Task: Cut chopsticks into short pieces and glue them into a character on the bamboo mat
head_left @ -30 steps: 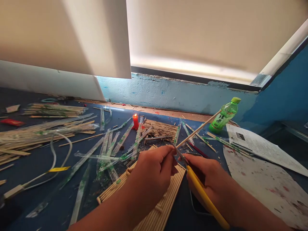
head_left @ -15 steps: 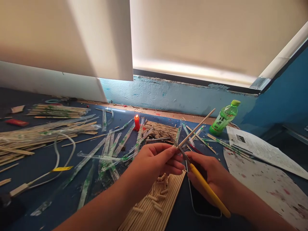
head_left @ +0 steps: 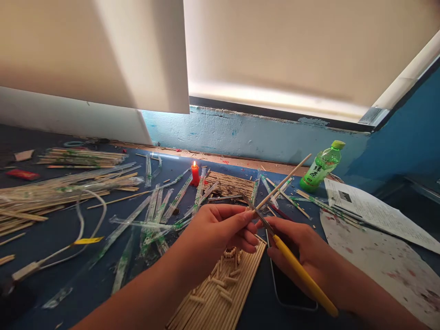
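My left hand [head_left: 225,229] pinches a thin wooden stick [head_left: 285,183] between thumb and index finger; the stick slants up to the right. My right hand [head_left: 305,250] is closed on a yellow-handled blade [head_left: 302,272], whose dark metal part crosses the stick close to my left fingertips. Whether it has a second blade, I cannot make out. Below my hands lies a mat of sticks [head_left: 237,293] placed side by side, with several short cut pieces [head_left: 225,297] on top. A dark phone [head_left: 292,293] is partly hidden under my right hand.
A lit red candle [head_left: 195,174] stands behind my hands. Clear wrappers [head_left: 151,217] litter the blue table, and stick bundles [head_left: 82,157] lie left near a white cable [head_left: 80,215]. To the right are a green tea bottle [head_left: 318,169], a printed sheet [head_left: 378,213] and stained paper [head_left: 371,261].
The yellow handle has swung slightly down and right with my right hand. My left hand still pinches the stick, which has shifted very little.
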Demonstrator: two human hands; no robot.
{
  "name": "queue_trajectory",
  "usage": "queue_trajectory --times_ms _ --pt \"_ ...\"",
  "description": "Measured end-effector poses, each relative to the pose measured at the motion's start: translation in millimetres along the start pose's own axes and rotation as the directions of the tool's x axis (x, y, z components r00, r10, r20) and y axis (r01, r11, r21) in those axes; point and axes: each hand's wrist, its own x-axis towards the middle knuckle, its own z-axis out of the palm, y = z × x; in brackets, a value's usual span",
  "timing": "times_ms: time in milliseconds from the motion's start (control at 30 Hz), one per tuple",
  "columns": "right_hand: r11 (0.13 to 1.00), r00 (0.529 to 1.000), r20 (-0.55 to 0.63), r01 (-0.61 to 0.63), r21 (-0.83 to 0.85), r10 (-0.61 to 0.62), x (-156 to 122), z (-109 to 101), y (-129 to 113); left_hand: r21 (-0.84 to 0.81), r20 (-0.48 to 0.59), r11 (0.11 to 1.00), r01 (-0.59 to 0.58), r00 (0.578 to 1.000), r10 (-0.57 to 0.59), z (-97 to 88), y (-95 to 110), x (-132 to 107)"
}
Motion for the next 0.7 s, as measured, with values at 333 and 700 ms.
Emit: queue_trajectory --times_ms 333,700 --pt "0.993 0.997 -0.065 -0.037 -0.116 0.029 -2.9 3.1 6.9 0.003 -0.031 1.0 -0.014 0.999 0.014 -0.7 -0.2 0.6" --pt "0.996 1.0 -0.004 0.012 -0.093 -0.012 1.2 -0.7 3.2 0.187 -0.128 0.98 -0.062 0.988 0.087 8.3 2.5 -1.1"
